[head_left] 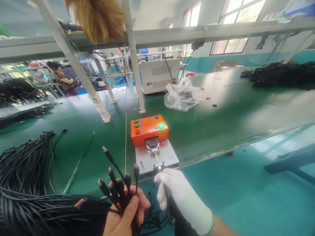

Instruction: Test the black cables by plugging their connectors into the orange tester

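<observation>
My bare left hand (pixel 126 213) is closed around several black cables (pixel 119 188), whose orange-tipped connectors fan upward. In a white glove, my right hand (pixel 178 196) has its fingers curled at the front edge of a metal plate (pixel 144 158), by a small fixture. A black cable runs down below the glove, and its connector is hidden at the fingertips. Behind the plate stands an orange box (pixel 149 129) with green and red buttons and a lit green light. A small digital gauge (pixel 152 143) is mounted at its front.
A large bundle of black cables (pixel 22 167) covers the left of the green table (pixel 221 131). A plastic bag (pixel 182 96), a grey metal box (pixel 159 77) and shelf posts stand behind. Another cable pile (pixel 283 74) lies far right. A person (pixel 64 78) is in the background.
</observation>
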{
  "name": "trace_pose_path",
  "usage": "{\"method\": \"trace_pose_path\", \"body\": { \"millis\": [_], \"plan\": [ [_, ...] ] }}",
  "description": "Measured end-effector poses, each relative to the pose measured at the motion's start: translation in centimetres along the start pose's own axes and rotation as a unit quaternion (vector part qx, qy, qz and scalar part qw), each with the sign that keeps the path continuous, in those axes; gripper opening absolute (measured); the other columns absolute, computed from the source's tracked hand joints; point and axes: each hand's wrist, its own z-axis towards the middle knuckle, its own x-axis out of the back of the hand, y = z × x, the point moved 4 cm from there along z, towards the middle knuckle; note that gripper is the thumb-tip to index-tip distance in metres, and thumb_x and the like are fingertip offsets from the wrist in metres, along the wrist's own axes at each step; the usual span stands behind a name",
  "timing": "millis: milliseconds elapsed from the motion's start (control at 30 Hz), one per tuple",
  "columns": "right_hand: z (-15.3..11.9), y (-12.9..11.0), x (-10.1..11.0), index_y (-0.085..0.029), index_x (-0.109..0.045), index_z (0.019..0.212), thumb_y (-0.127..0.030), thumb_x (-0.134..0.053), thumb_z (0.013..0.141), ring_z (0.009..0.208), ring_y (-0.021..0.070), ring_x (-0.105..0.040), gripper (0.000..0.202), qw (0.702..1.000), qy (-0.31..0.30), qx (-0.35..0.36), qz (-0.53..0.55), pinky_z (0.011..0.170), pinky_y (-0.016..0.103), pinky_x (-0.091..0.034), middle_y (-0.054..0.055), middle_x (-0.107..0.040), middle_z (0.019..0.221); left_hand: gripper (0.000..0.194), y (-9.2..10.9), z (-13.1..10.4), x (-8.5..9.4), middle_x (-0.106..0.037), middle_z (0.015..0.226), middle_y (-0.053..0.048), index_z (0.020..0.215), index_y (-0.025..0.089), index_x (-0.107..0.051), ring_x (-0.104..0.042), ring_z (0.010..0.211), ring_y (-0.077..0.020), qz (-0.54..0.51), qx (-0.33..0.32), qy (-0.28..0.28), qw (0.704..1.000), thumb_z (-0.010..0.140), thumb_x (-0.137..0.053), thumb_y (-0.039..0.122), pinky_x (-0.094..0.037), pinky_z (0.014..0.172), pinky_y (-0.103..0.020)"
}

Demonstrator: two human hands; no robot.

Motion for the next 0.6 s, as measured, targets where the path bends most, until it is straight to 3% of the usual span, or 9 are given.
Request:
{"method": "trace_pose_path", "body": {
  "millis": [133,200,300,367,400,467,533,600],
  "plan": [
    [-1.4,1.7,1.6,-0.016,-0.053,0.085,-0.041,-0.039,0.088,0.044,0.0133,-0.058,0.029,0.998,-0.040,-0.026,-0.029,0.048,0.024,-0.043,0.001,-0.063,0.055,0.023,-0.5,0.2,0.1,-0.071,0.063,-0.003,0.075,0.018,-0.071,-0.057,0.050,-0.0144,0.015,0.011,-0.043,0.999,0.066,-0.081,0.037,-0.049,0.051,-0.025],
    [-1.8,2.0,3.1,-0.017,-0.053,0.081,-0.040,-0.037,0.088,0.049,0.0164,-0.061,0.029,0.989,-0.033,-0.031,-0.138,0.053,0.028,-0.047,0.003,-0.064,0.057,0.026,-0.7,0.0,-0.1,-0.073,0.063,-0.004,0.077,0.018,-0.071,-0.058,0.050,-0.0151,0.019,0.024,-0.053,0.998,0.065,-0.082,0.038,-0.051,0.054,-0.027],
    [-2.3,0.9,5.3,-0.018,-0.059,0.075,-0.036,-0.046,0.083,0.077,0.0277,-0.067,0.024,0.930,0.073,-0.032,-0.359,0.075,0.041,-0.048,0.013,-0.069,0.076,0.029,-0.6,-0.5,-0.7,-0.074,0.062,-0.005,0.076,0.017,-0.071,-0.058,0.048,-0.0144,0.036,0.015,-0.056,0.998,0.065,-0.081,0.042,-0.050,0.052,-0.026],
    [-2.7,-0.8,5.4,-0.018,-0.065,0.087,-0.036,-0.054,0.080,0.097,0.0340,-0.063,0.023,0.889,0.160,0.016,-0.428,0.089,0.047,-0.042,0.017,-0.068,0.095,0.031,-0.6,-0.7,-1.0,-0.074,0.061,-0.005,0.075,0.016,-0.071,-0.059,0.048,-0.0149,0.049,0.007,-0.050,0.998,0.065,-0.080,0.044,-0.050,0.051,-0.026],
    [-3.0,-1.7,4.8,-0.018,-0.065,0.100,-0.037,-0.055,0.080,0.103,0.0339,-0.060,0.030,0.891,0.171,0.054,-0.416,0.093,0.047,-0.040,0.016,-0.067,0.104,0.033,-0.7,-0.8,-1.2,-0.074,0.062,-0.006,0.075,0.015,-0.072,-0.061,0.049,-0.0160,0.055,0.012,-0.051,0.997,0.064,-0.081,0.045,-0.051,0.052,-0.026],
    [-3.4,-2.7,2.4,-0.022,-0.059,0.119,-0.039,-0.054,0.082,0.104,0.0286,-0.060,0.041,0.932,0.104,0.126,-0.324,0.092,0.041,-0.043,0.010,-0.065,0.112,0.035,-1.1,-0.9,-1.4,-0.074,0.061,-0.005,0.073,0.015,-0.073,-0.063,0.051,-0.0185,0.071,0.020,-0.057,0.996,0.061,-0.082,0.046,-0.052,0.053,-0.028],
    [-3.7,-3.1,-0.2,-0.022,-0.062,0.113,-0.040,-0.052,0.084,0.095,0.0241,-0.063,0.036,0.974,0.000,0.151,-0.167,0.081,0.034,-0.049,0.006,-0.068,0.103,0.036,-1.6,-0.9,-1.4,-0.073,0.060,-0.004,0.074,0.016,-0.075,-0.065,0.056,-0.0211,0.088,0.009,-0.051,0.995,0.059,-0.082,0.048,-0.055,0.057,-0.031],
    [-3.7,-3.1,-1.5,-0.018,-0.066,0.093,-0.041,-0.051,0.086,0.081,0.0211,-0.064,0.028,0.989,-0.010,0.142,-0.039,0.071,0.030,-0.049,0.005,-0.069,0.083,0.039,-1.8,-0.8,-1.0,-0.075,0.070,-0.005,0.079,0.017,-0.077,-0.068,0.070,-0.0253,0.105,-0.013,-0.014,0.994,0.059,-0.082,0.049,-0.056,0.071,-0.036]
  ]
}}
